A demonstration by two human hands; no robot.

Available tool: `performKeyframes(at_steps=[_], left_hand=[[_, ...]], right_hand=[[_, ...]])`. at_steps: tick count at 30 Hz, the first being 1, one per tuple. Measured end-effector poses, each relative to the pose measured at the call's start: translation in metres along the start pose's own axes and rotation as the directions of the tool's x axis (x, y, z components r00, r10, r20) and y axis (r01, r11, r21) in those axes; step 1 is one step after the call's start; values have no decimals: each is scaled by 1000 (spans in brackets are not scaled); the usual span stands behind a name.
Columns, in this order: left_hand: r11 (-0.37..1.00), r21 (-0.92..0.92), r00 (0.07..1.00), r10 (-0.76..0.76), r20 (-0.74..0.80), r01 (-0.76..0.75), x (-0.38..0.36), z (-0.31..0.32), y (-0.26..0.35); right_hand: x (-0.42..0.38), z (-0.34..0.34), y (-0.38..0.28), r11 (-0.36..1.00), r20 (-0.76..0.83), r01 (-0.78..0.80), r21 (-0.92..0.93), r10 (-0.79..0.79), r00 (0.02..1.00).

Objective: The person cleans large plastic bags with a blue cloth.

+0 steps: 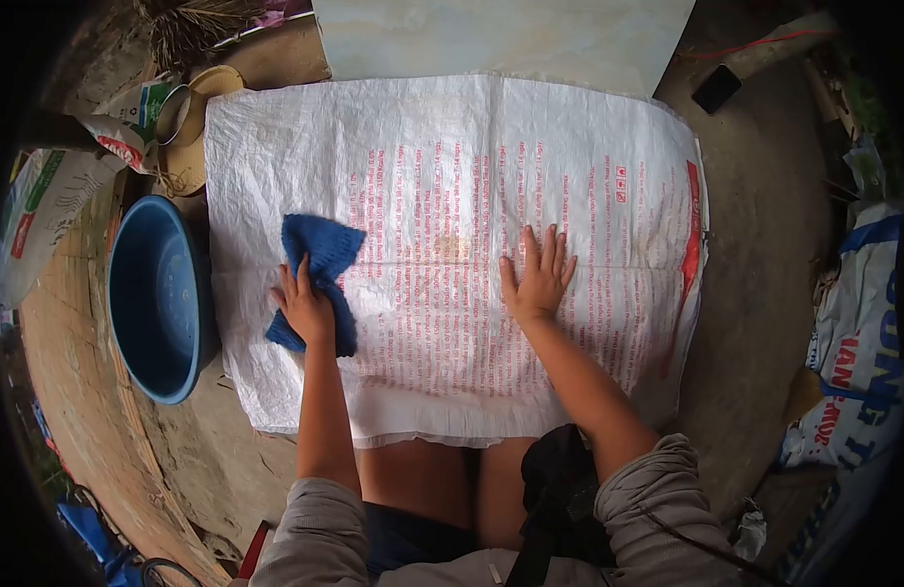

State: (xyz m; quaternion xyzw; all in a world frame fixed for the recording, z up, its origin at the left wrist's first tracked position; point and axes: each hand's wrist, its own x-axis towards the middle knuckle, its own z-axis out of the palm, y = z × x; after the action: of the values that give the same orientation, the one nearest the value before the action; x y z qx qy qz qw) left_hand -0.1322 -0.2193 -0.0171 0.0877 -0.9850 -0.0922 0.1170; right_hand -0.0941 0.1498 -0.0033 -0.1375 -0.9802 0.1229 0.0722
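A white woven plastic sack (452,117) with red printed text lies spread out flat in front of me. On its left part is a crumpled blue knitted cloth (325,254). My left hand (305,301) rests on top of this cloth, fingers stretched out and apart, with the thumb side toward the middle of the sack. The cloth shows above and below the hand. Right of the sack's middle, my right hand (538,279) lies palm down on the printed surface, fingers spread and nothing in them.
A blue plastic basin (158,298) stands left of the sack. Behind the sack is a pale smooth board (501,39). A dark phone-like object (716,89) lies at the back right. Printed bags (853,352) are on the right, and a yellowish container (217,80) sits at the back left.
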Motion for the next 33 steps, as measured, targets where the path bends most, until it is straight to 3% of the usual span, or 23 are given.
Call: performKeyframes(at_steps=[2,3,4,6,8,11,12,13,14,16,22,26,32,33], left_hand=[[994,11,988,-104,-115,106,-2,-4,-59],[969,-119,970,-230,-85,219,-1,-13,-73],[934,-263,944,-288,-161,241,5,-22,-75],[745,-587,794,-547,-264,317,22,-39,-46],[688,-712,877,-419,-233,139,30,-51,2],[856,-515,999,39,-32,-49,20,-52,115],[826,-512,958,287,25,-234,10,-41,147],[745,-637,872,431,232,-199,-5,-23,171],[735,-607,776,560,291,-303,-26,-2,194],[702,-431,729,671,135,-566,-42,6,222],[762,-429,819,568,80,-486,-20,8,197],[870,-281,895,439,73,-404,-11,4,125],[996,-84,999,-31,33,34,-31,-5,-45],[996,-82,999,-27,36,30,-30,-9,-45]], right_hand=[[0,-1,0,1000,-6,-4,8,4,1000],[1,-1,0,1000,2,-5,10,5,1000],[1,-2,0,1000,11,-6,11,5,1000],[2,-2,0,1000,3,-7,11,7,1000],[0,-1,-2,1000,2,4,10,-4,1000],[0,-2,-1,1000,-10,10,2,-10,1000],[0,-2,-2,1000,-13,12,5,-12,1000],[0,-2,-2,1000,-16,13,8,-13,1000],[0,-1,-2,1000,-15,13,5,-13,1000],[1,1,0,1000,-8,9,-8,-9,1000],[0,0,-3,1000,-21,11,-3,-11,1000],[0,3,0,1000,-13,7,-5,-7,1000],[2,1,1,1000,-5,3,-1,-3,1000],[1,0,1,1000,-3,9,-2,-9,1000]])
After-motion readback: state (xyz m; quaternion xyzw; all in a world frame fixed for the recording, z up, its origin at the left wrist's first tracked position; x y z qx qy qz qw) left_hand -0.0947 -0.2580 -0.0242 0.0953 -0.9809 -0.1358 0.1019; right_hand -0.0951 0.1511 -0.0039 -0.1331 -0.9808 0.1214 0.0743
